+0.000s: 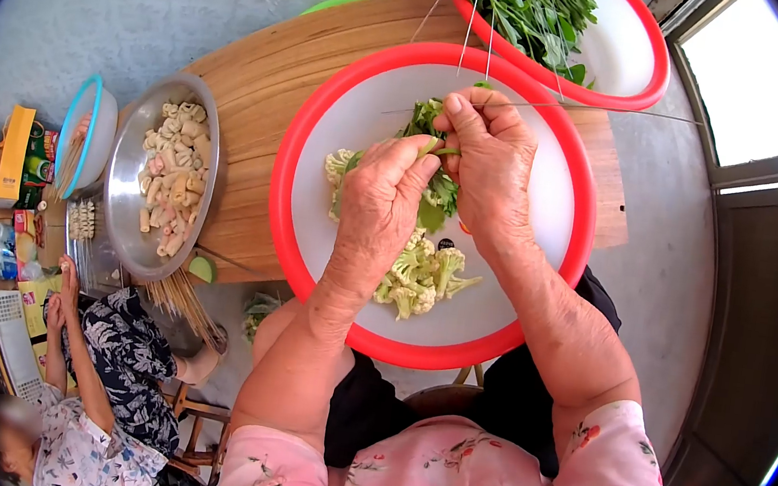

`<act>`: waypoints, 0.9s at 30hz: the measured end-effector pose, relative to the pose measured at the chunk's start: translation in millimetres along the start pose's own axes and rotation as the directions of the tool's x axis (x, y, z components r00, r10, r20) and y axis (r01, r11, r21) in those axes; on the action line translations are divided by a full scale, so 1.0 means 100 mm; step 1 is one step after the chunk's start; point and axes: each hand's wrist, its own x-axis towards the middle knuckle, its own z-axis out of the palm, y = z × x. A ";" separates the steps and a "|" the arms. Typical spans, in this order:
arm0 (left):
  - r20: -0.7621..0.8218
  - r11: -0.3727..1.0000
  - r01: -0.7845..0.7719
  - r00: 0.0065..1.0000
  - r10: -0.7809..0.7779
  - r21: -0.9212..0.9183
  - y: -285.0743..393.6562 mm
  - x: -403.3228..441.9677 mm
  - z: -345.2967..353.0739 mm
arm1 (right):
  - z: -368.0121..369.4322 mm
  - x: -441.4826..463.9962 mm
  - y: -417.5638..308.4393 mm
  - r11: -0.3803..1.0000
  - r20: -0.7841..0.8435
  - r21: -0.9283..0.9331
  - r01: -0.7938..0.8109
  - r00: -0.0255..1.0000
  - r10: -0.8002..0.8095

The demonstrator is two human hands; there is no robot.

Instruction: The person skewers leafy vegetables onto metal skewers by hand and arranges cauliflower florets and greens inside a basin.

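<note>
My left hand (383,189) pinches the stems of some leafy greens (441,191) above a white basin with a red rim (284,240). Close against it, my right hand (492,154) is closed around a thin metal skewer (609,110) that runs out to the right. Stems pass between the fingertips of both hands; whether the skewer's tip pierces them is hidden. Pale cauliflower florets (418,281) lie in the basin below my hands, with more cauliflower (337,171) partly behind the left one.
A second red-rimmed basin (641,51) at the top holds leafy greens, with thin skewers nearby. Left on the wooden table (265,63) stands a steel bowl (216,125) of pale and pinkish pieces. Another person (98,440) sits lower left, near bamboo skewers (182,305) and a cluttered shelf.
</note>
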 end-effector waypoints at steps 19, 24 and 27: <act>0.069 0.305 0.330 0.772 -0.632 -0.893 0.01 0.18 -0.15 | -0.07 -0.08 -0.10 0.984 0.110 0.163 0.069 0.990 -0.088; 0.003 0.325 0.277 0.765 -0.644 -0.904 -0.05 0.20 -0.17 | -0.08 -0.18 -0.11 0.987 0.159 0.046 0.155 0.974 -0.160; -0.027 0.344 0.265 0.757 -0.653 -0.901 -0.02 0.22 -0.18 | -0.09 -0.22 -0.09 0.977 0.230 -0.011 0.213 0.951 -0.205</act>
